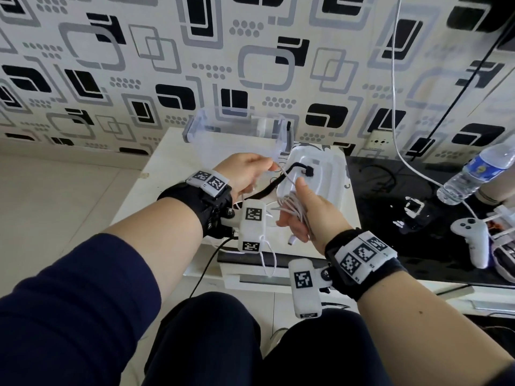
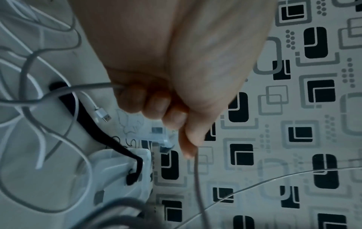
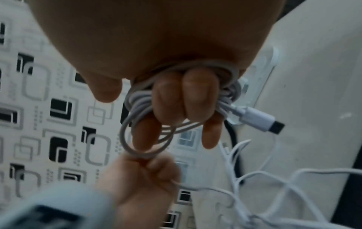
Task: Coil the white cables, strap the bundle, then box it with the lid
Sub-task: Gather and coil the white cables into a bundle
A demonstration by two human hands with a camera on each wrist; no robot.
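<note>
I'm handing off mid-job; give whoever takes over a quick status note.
Right hand: grips the part-wound coil of white cable round its fingers; USB plug sticks out.
Left hand: pinches the loose cable run, feeding it to the coil.
Black strap lies across the lid on the white table; clear box stands open behind.
Done: several loops.
Left: finish coiling, strap, box, close lid.

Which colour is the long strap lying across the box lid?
Black strap; head view shows it best.
</note>
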